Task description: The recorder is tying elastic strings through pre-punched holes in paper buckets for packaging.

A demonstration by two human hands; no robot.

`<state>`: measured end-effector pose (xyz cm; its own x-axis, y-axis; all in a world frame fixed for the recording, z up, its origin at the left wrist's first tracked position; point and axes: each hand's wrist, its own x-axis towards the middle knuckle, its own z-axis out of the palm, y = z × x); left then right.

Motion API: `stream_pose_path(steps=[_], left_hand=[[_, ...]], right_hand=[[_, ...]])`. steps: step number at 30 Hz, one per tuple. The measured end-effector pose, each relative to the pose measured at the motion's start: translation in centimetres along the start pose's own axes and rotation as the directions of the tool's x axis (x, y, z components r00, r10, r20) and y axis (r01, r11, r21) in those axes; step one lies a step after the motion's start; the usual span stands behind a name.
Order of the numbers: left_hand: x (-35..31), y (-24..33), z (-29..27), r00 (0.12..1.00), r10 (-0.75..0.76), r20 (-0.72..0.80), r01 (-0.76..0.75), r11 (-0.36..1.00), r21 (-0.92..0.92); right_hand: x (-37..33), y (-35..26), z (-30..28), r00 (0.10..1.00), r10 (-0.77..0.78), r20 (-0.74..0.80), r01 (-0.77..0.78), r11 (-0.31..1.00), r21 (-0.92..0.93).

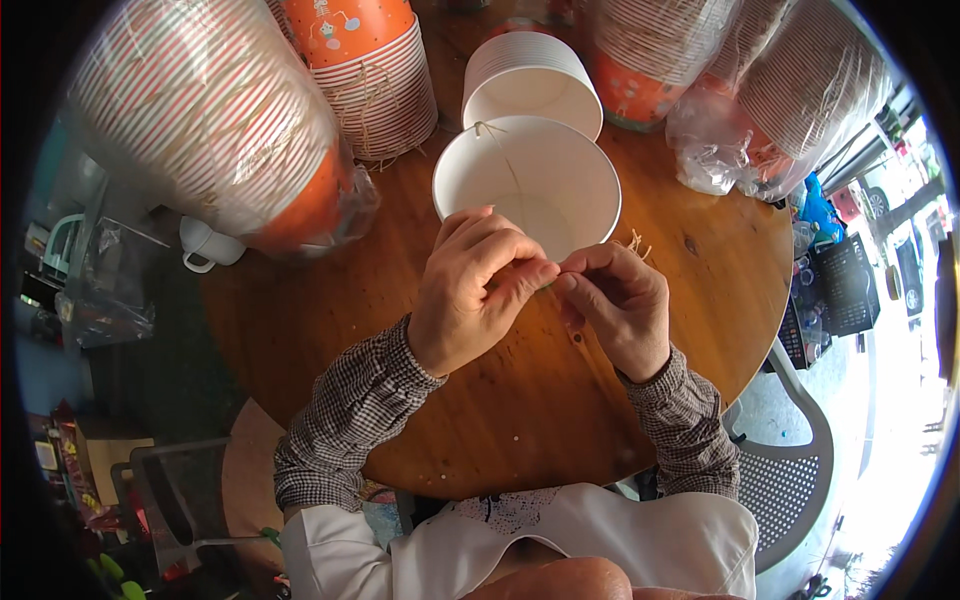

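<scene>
A white paper bucket stands on the table just beyond my hands, its mouth tilted toward me. A thin tan string is fixed at its far rim and runs down across the inside until it is lost behind my left hand. My left hand is closed in a pinch in front of the near rim. Fingertip to fingertip with it, my right hand pinches as well. Whatever lies between the fingertips is too small and covered to make out. Loose tan string ends show just behind my right hand.
Behind the bucket lies a nested stack of white buckets. Plastic-wrapped stacks of orange buckets crowd the far left and far right; another orange stack stands between. The round wooden table ends near my body. A grey chair is at right.
</scene>
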<state>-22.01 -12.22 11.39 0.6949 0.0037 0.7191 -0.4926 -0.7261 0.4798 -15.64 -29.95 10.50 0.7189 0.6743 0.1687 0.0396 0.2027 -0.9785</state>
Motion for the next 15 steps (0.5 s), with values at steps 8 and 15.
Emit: stream_pose_path(steps=[8,15], left_hand=[[-0.23,-0.33,-0.26,0.998,-0.045,0.034,0.045,0.999,-0.011],[-0.37,0.14,0.48,0.999,0.046,-0.014,-0.044,0.992,0.12]], right_hand=[[-0.36,0.49,0.21,0.996,-0.066,-0.058,0.068,0.997,0.034],[-0.3,-0.22,0.63,1.0,0.009,-0.025,-0.008,0.999,0.048]])
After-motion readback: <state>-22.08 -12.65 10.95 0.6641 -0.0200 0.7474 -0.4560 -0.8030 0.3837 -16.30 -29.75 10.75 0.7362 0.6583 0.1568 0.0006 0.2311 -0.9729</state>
